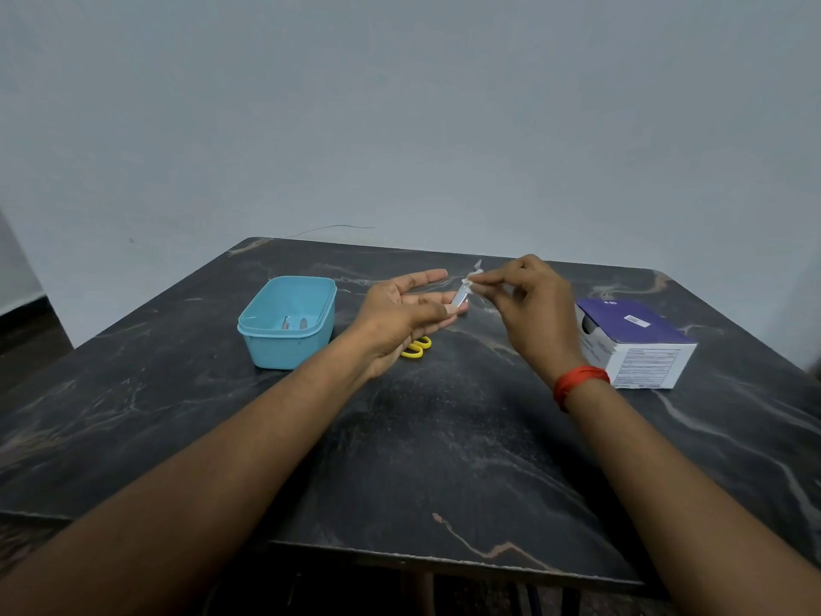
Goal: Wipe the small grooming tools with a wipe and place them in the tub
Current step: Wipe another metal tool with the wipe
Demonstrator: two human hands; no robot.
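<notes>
Two small metal tools (293,323) lie in the teal tub (284,349) already, so I read this as mid-task, w/ at least one more to go. On my feed the left hand (408,313) is up off the table, palm turned in and index straight. Thumb and a lower finger pinch the bottom end of a slim metal tool (462,295); can't tell what kind, poss. tweezers or a file. The tool angles up and away w/ its tip free, I'd say to leave the shaft bare for cleaning.

The right hand (533,304) meets it from the other side, fingertips pinched on a small white wipe (472,282) pressed to the tool's upper part. Prob a wiping stroke. Both hands hover btwn tub and box, and the tub sits just left of the L hand, so the drop-in looks like a short reach.

Yellow-handled scissors (416,347) lie flat under the L hand, blades hidden, prob next in line. A purple-and-white box (635,340) stands right of the R wrist, likely the wipe supply. There's a red thread band (577,382) on that wrist.

Surface is a dark marble-look table (444,437) w/ pale veins. Behind it is a plain grey-blue wall (400,126) w/ a thin wire (333,227) low on it, and a strip of dark floor (22,326) far left.
</notes>
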